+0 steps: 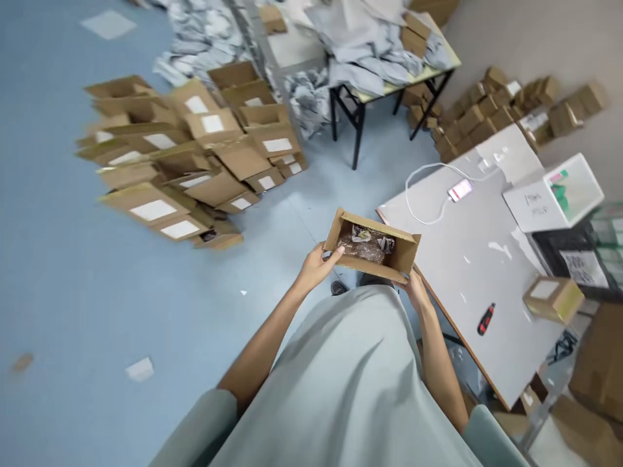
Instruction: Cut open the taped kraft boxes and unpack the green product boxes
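An open cardboard box is held in front of my body, its flaps folded outward. Inside it lie clear plastic wrap and crumpled printed paper; whatever the wrap covers cannot be made out. My left hand grips the box's left end, thumb over the near edge. At the right end, my right hand holds the lower corner, with most of its fingers hidden beneath the box.
Open labelled cartons cluster on the floor to the left. On the white table at right lie a phone with a cable, a red-black cutter, a closed box and a white bin. Another table bears grey bags.
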`<state>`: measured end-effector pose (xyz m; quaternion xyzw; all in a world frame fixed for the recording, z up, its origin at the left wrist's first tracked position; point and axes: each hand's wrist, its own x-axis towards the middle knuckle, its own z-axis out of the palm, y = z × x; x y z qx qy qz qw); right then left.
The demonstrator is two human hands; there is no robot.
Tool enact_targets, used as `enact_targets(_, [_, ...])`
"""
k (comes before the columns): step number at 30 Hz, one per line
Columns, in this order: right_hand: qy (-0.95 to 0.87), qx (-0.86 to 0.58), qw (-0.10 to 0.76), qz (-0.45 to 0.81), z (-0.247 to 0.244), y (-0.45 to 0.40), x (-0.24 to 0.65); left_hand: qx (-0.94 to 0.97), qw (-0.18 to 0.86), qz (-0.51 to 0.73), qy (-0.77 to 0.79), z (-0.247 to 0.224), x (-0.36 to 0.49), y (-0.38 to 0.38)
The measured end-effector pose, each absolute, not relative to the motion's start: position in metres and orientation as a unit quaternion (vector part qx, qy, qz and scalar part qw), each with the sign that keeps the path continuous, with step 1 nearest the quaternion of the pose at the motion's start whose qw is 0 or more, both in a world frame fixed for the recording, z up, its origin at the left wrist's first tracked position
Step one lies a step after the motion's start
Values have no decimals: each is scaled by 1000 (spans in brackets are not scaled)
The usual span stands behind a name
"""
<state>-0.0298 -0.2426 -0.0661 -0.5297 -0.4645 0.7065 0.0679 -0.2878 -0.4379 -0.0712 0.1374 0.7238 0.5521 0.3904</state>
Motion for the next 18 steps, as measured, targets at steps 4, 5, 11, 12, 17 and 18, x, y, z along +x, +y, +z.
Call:
enact_targets(4, [-524, -469, 2, 711, -73, -243, -127, 83, 333, 592, 729, -76, -347, -486])
enact_targets(5, [-537, -456, -11, 709, -77, -240, -153, 63, 322, 600, 729, -79, -361, -495])
enact_targets(11, [-586, -377, -122, 707, -109, -219, -331, -72, 258, 608, 747, -92, -451, -535])
enact_targets(12, [-593, -362, -149, 704, -114, -216, -363, -95, 253, 607, 748, -91, -467, -540])
enact_targets(17, [-611, -296, -272, 682, -129, -208, -509, -190, 233, 603, 739, -84, -542, -555])
enact_targets(18, [-612, -285, -289, 679, -132, -208, -533, -201, 230, 604, 736, -84, -554, -557])
